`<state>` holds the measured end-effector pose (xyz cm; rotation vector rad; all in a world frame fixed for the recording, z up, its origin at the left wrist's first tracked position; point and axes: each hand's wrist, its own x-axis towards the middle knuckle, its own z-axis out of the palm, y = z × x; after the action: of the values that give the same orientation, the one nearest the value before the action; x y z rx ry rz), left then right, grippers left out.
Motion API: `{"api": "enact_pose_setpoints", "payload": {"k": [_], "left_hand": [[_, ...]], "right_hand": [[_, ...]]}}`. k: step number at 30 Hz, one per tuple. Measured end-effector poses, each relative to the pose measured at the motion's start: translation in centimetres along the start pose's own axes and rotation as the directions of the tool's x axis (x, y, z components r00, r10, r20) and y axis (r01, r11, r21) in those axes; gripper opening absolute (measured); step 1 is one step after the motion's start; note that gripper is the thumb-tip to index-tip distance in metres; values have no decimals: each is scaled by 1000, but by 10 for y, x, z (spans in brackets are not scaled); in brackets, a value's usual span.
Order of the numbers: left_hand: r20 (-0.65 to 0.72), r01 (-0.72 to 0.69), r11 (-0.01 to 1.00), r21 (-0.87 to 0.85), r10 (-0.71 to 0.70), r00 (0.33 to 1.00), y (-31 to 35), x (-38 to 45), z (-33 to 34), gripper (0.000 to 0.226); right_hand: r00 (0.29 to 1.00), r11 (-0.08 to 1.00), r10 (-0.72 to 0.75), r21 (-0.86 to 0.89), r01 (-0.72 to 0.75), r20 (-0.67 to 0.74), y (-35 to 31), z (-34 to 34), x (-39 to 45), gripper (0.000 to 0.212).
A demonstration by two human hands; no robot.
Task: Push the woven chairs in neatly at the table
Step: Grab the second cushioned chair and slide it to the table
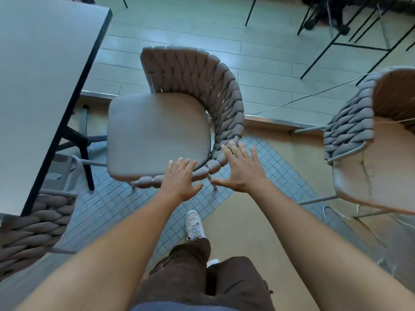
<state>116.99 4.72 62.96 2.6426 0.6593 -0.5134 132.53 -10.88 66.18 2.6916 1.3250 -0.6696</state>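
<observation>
A woven grey chair (157, 131) with a padded seat stands in the middle, pulled out from the grey table (40, 63) at the left, its seat front facing the table. My left hand (180, 181) is spread flat over the chair's woven near arm. My right hand (241, 168) hovers open, fingers apart, at the near end of the woven backrest. Neither hand is closed around the chair. A second woven chair (363, 140) stands at the right, away from the table. A third woven chair (31, 230) shows at the lower left, partly under the table.
Black table legs (86, 162) stand under the table by the middle chair. Dark thin-legged chairs (348, 30) fill the far right. A cable (303, 98) runs across the floor. My shoe (195, 225) and dark trousers are below my hands.
</observation>
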Motion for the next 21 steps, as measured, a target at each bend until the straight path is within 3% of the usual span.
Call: {"api": "enact_pose_setpoints", "payload": {"k": [8, 14, 18, 21], "left_hand": [[69, 110, 994, -12, -109, 992, 2, 36, 24, 86], [78, 173, 983, -55, -169, 983, 22, 67, 45, 92], [43, 254, 966, 46, -256, 966, 40, 82, 58, 84], [54, 232, 971, 55, -234, 971, 38, 90, 64, 66]], "right_hand": [[972, 965, -218, -129, 229, 92, 26, -2, 73, 126], [840, 779, -457, -323, 537, 293, 58, 3, 129, 133], [728, 635, -538, -364, 682, 425, 72, 7, 166, 115], [663, 570, -575, -346, 745, 480, 73, 6, 190, 87]]}}
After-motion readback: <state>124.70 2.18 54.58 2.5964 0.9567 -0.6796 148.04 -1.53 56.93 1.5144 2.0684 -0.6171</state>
